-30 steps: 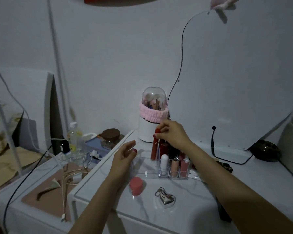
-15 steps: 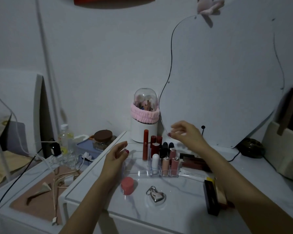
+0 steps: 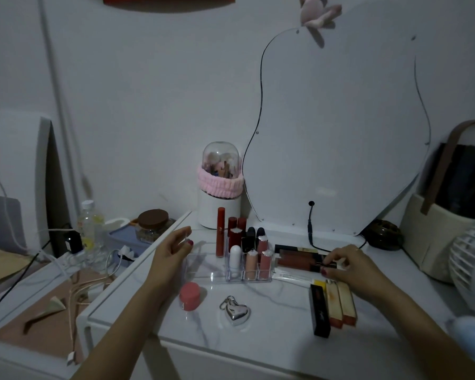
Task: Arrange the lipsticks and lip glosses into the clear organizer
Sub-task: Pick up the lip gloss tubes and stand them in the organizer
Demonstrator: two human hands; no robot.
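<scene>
The clear organizer [image 3: 203, 270] stands mid-table, with several lipsticks upright in its right-hand slots [image 3: 251, 259] and a tall red lip gloss [image 3: 220, 232] at its back left. My left hand [image 3: 170, 249] rests against the organizer's left end, fingers apart, holding nothing. My right hand [image 3: 346, 266] lies to the right, its fingertips pinched on a brown lip gloss tube [image 3: 299, 261] that lies flat among other tubes. Three boxed lipsticks [image 3: 333, 305] lie side by side below that hand.
A pink jar [image 3: 189, 296] and a silver heart keychain [image 3: 237, 314] sit in front of the organizer. A domed brush holder [image 3: 220, 187] and a mirror [image 3: 340, 133] stand behind. A bag [image 3: 444, 237] and a white fan [image 3: 472, 256] crowd the right edge. Cables, a bottle and a jar fill the lower left table.
My right hand let go of the tall red lip gloss, left standing in the organizer, then moved right and down onto the lying brown tube. The view shifted right.
</scene>
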